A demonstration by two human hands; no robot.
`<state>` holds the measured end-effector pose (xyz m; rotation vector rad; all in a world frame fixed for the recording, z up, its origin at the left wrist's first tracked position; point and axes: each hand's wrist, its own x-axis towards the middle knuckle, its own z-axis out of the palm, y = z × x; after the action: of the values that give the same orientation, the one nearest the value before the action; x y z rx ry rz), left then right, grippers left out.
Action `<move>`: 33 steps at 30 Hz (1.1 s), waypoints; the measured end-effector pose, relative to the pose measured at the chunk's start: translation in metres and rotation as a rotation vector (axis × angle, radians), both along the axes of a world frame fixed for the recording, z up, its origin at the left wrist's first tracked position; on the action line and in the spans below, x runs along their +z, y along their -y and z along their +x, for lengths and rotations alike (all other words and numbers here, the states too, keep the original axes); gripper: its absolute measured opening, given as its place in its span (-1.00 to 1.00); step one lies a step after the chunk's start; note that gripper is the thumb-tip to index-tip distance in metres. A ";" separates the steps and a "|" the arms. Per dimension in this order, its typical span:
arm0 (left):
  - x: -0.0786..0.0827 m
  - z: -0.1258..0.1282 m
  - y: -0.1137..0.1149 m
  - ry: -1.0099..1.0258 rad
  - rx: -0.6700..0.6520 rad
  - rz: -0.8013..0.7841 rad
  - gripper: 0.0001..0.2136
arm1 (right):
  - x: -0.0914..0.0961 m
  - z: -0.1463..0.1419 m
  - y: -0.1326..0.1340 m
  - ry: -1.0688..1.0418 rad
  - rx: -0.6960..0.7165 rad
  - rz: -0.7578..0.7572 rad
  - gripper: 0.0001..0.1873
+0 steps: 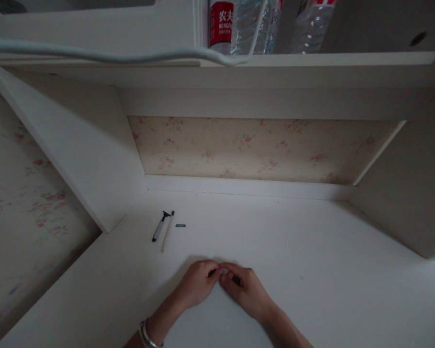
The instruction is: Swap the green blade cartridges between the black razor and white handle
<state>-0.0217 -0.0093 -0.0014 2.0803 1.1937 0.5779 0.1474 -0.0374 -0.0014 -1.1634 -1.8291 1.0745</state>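
Your left hand (199,282) and right hand (249,292) meet at curled fingertips; cannot tell if gripping | flat white counter (311,241) beneath | grey-and-black razor (159,229), thin pale dark-tipped stick (167,233), small teal-and-black strip (180,225) lie beyond your left hand | cream floral wallpaper (261,154) behind; white shelf (311,59) with clear plastic bottles (245,26) above

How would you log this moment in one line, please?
left hand + right hand: touching each other | anything held: unclear | on desk: razor, brush, green strip | on shelf: bottles

Red bottle label (221,23): "农夫", "NONGFU", smaller line blurred
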 end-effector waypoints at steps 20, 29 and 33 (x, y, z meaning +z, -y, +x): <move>0.001 0.000 0.001 -0.021 0.007 0.009 -0.74 | 0.001 0.000 0.000 0.018 -0.007 0.022 -0.79; -0.003 0.000 -0.001 -0.025 0.017 0.035 -0.72 | -0.007 0.001 -0.003 0.002 -0.016 0.018 -0.72; -0.001 -0.003 -0.003 -0.025 0.043 0.019 -0.70 | -0.014 0.002 -0.005 -0.010 -0.032 0.019 -0.67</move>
<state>-0.0247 -0.0066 -0.0026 2.0878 1.2543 0.5863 0.1490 -0.0329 -0.0150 -1.1694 -1.8035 1.0410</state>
